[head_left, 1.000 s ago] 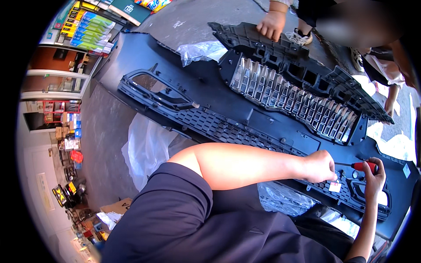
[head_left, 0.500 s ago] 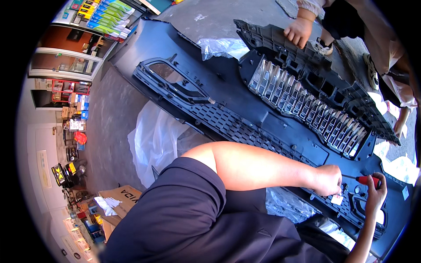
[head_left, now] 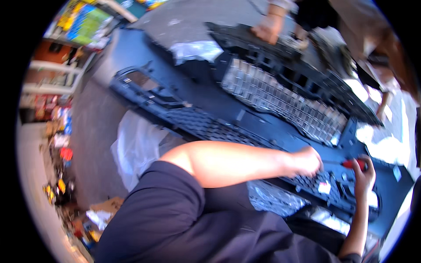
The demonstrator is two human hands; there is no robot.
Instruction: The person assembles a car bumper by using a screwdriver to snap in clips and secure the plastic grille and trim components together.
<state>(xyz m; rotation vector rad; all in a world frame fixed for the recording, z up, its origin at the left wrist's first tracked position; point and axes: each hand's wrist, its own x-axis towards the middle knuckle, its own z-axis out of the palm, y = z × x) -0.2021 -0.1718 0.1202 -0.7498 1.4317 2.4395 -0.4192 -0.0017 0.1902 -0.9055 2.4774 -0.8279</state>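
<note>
Red plastic, smooth and rounded, shows between the curled fingers of the right hand (head_left: 363, 175): it is the handle of a screwdriver with a thin dark metal shaft (head_left: 351, 164), and the hand clenches around it, shaft pointing toward the left hand. The left hand (head_left: 306, 161) is closed into a loose fist with its fingertips pressed down on the dark part beside the shaft's tip; whether it pinches anything small I cannot tell (the picture is blurred there).

Both hands work at the near right end of a large black plastic car bumper (head_left: 219, 98) lying flat on the ground, matt and gently curved. Under the hands its lower black mesh grille (head_left: 206, 127) has a fine honeycomb texture, and a small white square tag (head_left: 325, 187) sits on it just below the left hand. Farther off, a chrome slatted grille (head_left: 280, 98) runs slantwise, shiny and ribbed. Crinkled white plastic sheeting (head_left: 138, 147) lies under the bumper's near edge.

Another person's hand (head_left: 266, 31) rests on the bumper's far edge. Grey concrete floor (head_left: 90, 144) lies open to the left; the right end of the bumper is near the picture's rim.
</note>
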